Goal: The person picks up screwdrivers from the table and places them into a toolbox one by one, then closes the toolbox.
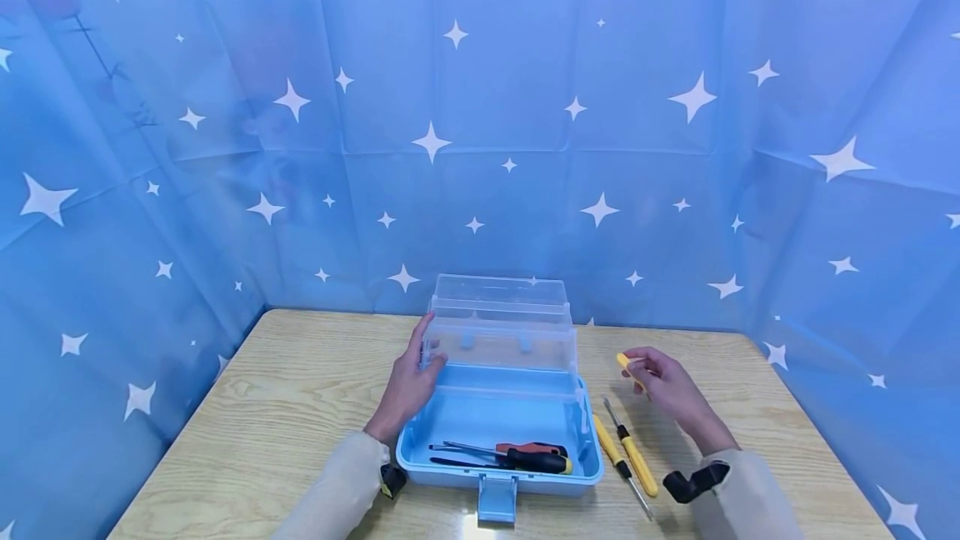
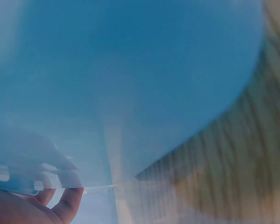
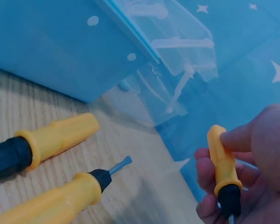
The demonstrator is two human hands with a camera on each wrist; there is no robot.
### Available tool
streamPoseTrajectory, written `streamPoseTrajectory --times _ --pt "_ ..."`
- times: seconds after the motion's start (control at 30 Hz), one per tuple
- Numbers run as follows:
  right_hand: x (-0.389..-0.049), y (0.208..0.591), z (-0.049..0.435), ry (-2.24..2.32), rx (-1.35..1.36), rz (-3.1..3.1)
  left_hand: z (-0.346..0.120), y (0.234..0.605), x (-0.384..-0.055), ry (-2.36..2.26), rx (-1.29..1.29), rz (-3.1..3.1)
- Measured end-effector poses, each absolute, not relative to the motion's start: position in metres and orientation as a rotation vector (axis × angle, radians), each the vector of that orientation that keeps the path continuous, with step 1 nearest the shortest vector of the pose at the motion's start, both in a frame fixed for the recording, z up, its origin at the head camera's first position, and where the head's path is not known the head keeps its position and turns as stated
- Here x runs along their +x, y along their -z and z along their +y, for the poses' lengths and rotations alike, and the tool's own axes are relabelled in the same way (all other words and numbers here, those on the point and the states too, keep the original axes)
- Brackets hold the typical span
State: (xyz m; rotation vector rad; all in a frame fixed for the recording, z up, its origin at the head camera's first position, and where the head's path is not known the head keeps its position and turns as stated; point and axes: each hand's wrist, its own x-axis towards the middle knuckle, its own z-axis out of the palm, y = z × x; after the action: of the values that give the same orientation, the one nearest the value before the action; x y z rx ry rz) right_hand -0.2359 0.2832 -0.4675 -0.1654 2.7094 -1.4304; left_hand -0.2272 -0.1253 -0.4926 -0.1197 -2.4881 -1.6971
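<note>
A light blue toolbox (image 1: 487,415) stands open, its clear lid (image 1: 498,344) tipped back. My left hand (image 1: 408,386) holds the lid's left edge, with the thumb over the inner side. In the left wrist view, curled fingers (image 2: 67,205) show beside the blue wall. My right hand (image 1: 671,390) pinches a yellow-handled screwdriver (image 3: 224,163) right of the box, over the table. Its black collar and the start of the shaft show in the right wrist view; the tip is out of frame. Two more yellow-handled screwdrivers, one near the box (image 1: 607,440) and one beside it (image 1: 637,465), lie on the table.
Inside the toolbox lie a black-handled screwdriver (image 1: 536,462), a red-handled one (image 1: 525,447) and a thin dark tool (image 1: 457,462). The front latch (image 1: 497,500) hangs down. A wood-grain table (image 1: 300,390) meets a blue star-patterned curtain (image 1: 510,190) behind and at both sides.
</note>
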Motion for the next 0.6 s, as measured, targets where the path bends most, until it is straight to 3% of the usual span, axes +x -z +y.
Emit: streamPoseTrajectory --times 0.6 --pt "-0.246 0.45 0.274 1.411 -0.222 2.736 -0.125 0.49 -0.226 1.701 -0.105 -2.491"
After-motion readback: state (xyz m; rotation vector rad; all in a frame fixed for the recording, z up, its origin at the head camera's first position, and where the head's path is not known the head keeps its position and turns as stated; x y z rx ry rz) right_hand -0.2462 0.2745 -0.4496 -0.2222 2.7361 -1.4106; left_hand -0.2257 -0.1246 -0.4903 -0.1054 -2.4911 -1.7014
